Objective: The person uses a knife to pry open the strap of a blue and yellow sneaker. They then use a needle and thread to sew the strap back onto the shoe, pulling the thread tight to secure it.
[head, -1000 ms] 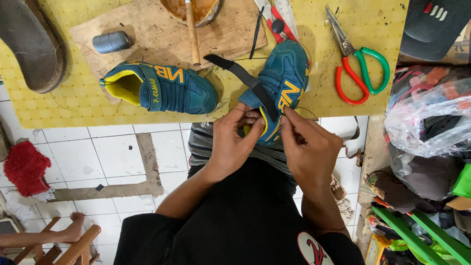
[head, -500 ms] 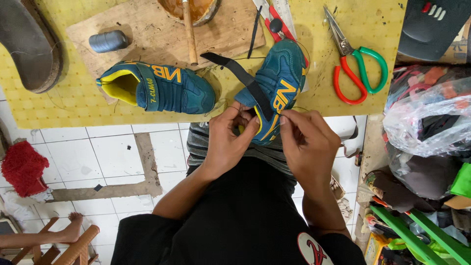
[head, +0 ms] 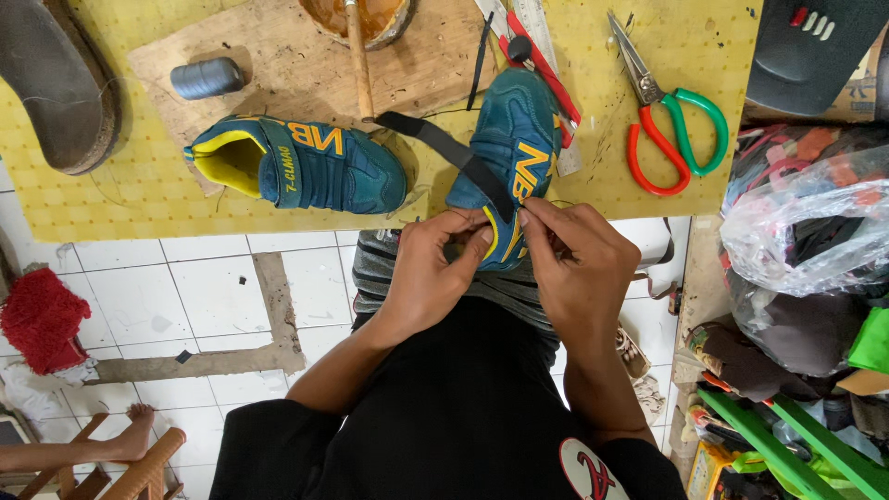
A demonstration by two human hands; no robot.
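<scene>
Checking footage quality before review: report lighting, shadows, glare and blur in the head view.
Head view: soft, even light; the left hand and right hand on the blue shoe are sharp, with no motion blur; faint shadows lie under the second shoe and scissors; mild glare on the plastic bag; edges bend slightly from the wide lens.

Access check: bench crowded, front edge tight.
Second shoe blocks left of held shoe; scissors right; glue bowl w/ stick behind. Open yellow mat far left, nr edge.
</scene>
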